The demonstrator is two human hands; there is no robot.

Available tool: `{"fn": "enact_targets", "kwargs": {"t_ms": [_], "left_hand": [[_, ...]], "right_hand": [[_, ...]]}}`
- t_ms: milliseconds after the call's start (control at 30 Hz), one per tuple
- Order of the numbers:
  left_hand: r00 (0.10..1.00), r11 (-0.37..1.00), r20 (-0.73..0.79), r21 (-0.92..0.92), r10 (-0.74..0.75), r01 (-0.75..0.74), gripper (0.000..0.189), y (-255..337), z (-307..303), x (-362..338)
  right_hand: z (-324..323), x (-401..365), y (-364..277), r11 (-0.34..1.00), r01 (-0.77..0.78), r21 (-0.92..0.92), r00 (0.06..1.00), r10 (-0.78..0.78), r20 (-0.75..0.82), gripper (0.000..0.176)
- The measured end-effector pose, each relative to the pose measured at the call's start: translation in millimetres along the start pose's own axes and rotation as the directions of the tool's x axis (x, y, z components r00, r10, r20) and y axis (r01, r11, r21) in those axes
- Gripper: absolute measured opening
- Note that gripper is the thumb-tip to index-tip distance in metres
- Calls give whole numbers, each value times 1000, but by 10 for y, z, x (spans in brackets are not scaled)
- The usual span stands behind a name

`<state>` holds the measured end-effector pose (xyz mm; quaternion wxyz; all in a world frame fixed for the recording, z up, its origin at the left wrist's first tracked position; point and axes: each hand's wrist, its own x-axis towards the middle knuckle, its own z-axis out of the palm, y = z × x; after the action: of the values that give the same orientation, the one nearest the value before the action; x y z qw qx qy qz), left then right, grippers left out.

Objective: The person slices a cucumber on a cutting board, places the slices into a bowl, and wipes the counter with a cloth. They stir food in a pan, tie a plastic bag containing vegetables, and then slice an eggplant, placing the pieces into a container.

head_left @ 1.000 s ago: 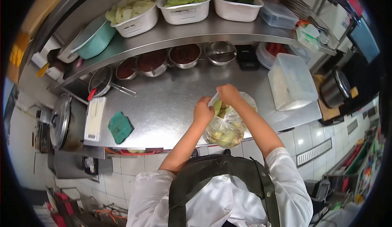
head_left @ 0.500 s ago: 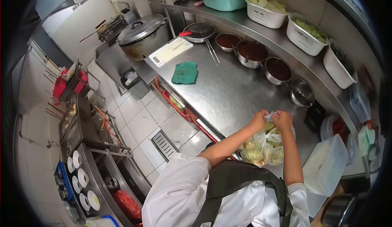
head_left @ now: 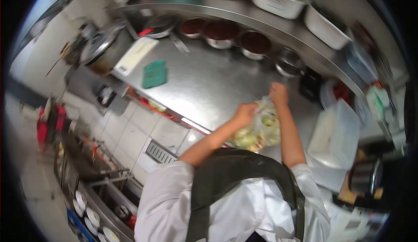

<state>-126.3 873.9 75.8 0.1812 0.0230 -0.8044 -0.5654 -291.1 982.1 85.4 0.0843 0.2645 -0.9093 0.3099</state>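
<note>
On the near edge of the steel counter rests a clear plastic bag (head_left: 266, 126) filled with pale green cut vegetables. My left hand (head_left: 246, 113) is closed on the gathered top of the bag at its left side. My right hand (head_left: 279, 94), closed as well, grips the twisted end of the plastic a little higher and to the right. A stretched strip of plastic runs between the two hands. Motion blurs the fingers somewhat.
Metal bowls of dark red sauce (head_left: 256, 44) line the counter's back. A green cloth (head_left: 154, 74) and white cutting board (head_left: 137, 55) lie left. A translucent bin (head_left: 335, 135) stands right. White tubs (head_left: 278, 0) of greens fill the shelf above.
My hands have moved apart, the right one up and away from the left, pulling the bag's top out between them. The whole view has shifted and turned.
</note>
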Motion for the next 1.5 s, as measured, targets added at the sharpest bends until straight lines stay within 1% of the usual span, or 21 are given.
{"fn": "enact_targets", "kwargs": {"t_ms": [33,100,300,400,467,500,567,633,667,733,767,800,867,933,1000,1033,1167,1267,1367,1433,1500], "left_hand": [[1000,989,-4,-146,-26,26,12,19,-31,-24],[993,993,82,-75,-88,94,14,193,-141,-61],[990,993,133,-105,-45,59,13,189,-250,-224],[987,941,47,-300,-152,159,14,222,-328,-253],[937,838,88,-425,-338,343,15,77,-426,-143],[899,769,114,-481,-423,422,16,-22,-494,-67],[920,817,93,-433,-380,381,8,-143,-590,116],[939,852,23,-413,-344,322,3,-129,-611,321],[962,897,-28,-369,-273,243,19,-286,-529,422],[981,990,-184,105,-69,90,32,-201,-433,541],[974,938,-219,347,55,24,38,-171,-416,587],[989,926,-150,374,-1,58,40,-185,-429,632],[993,894,-27,432,-118,118,44,-222,-467,753],[993,950,29,297,-114,100,35,-361,-433,838],[999,981,35,194,-19,12,26,-357,-498,903],[997,985,27,155,67,-70,21,-315,-495,883],[988,974,128,196,90,-114,9,-501,-453,909],[991,994,123,-90,-49,60,6,-698,-342,888],[997,943,67,-329,-23,44,6,-829,-243,798],[994,953,112,-301,14,21,5,-714,-349,706],[988,906,136,-406,-72,122,10,-681,-431,629]], "right_hand": [[-17,-10,-10,1000,-19,11,1000,19,-23,12],[-35,-96,49,998,-60,21,995,61,-73,12],[9,-157,35,972,-167,165,963,197,-185,11],[38,-238,75,982,-183,46,955,189,-231,13],[-22,-166,83,990,-140,18,962,140,-235,15],[-114,-144,2,983,-124,134,986,137,-91,13],[-345,-173,-187,924,-132,358,978,63,199,11],[-643,-163,-555,934,-141,328,947,32,319,16],[-684,-155,-698,938,-143,314,927,15,376,20],[-489,-146,-859,972,236,-19,972,-235,20,24],[-376,-134,-847,944,299,-141,953,-302,-4,24],[-261,-124,-834,900,348,-263,929,-368,-27,24],[10,-60,-661,880,341,-332,939,-304,160,20],[106,22,-623,986,109,-126,963,-73,260,13],[64,105,-675,999,18,37,945,-29,327,10],[197,116,-538,984,78,162,948,-124,293,8],[218,129,-558,990,20,137,929,-69,364,14],[384,195,-393,998,51,44,958,-62,281,17],[421,329,-242,985,95,-147,983,-70,169,20],[436,326,-197,960,153,-236,985,-128,117,21],[489,360,-175,967,155,-202,985,-135,111,19]]}}
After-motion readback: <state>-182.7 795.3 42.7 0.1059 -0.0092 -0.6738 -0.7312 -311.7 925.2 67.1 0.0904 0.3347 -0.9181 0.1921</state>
